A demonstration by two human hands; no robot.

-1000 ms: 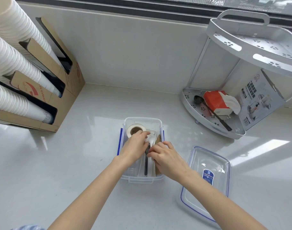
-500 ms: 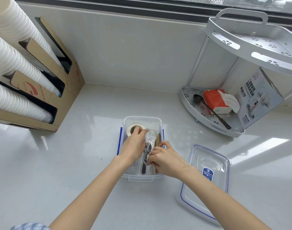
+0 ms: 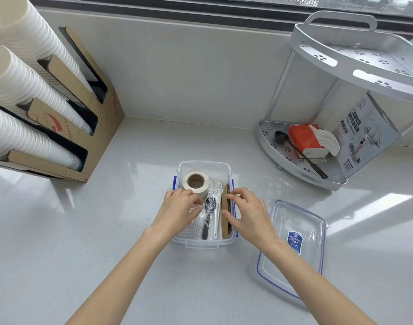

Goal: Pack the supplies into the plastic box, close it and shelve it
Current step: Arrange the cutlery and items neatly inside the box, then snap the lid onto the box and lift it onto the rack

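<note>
My left hand point(image 3: 179, 208) rests, fingers curled loosely, over the left side of the plastic box point(image 3: 204, 242), touching clear wrapping and gripping nothing I can see. My right hand point(image 3: 247, 212) hovers spread at the box's right wall, fingertips on the cardboard pieces point(image 3: 225, 207) standing on edge there. Between my hands lies a wrapped black spoon point(image 3: 209, 212); just beyond my left fingers sits the tape roll point(image 3: 195, 181). The lid point(image 3: 292, 249) lies right of my right wrist on the pale counter point(image 3: 83, 231). Farther right stands the shelf rack point(image 3: 318, 174); far left, paper cups point(image 3: 18, 85), cut off by the frame. Items under the wrapping are hard to make out.
</note>
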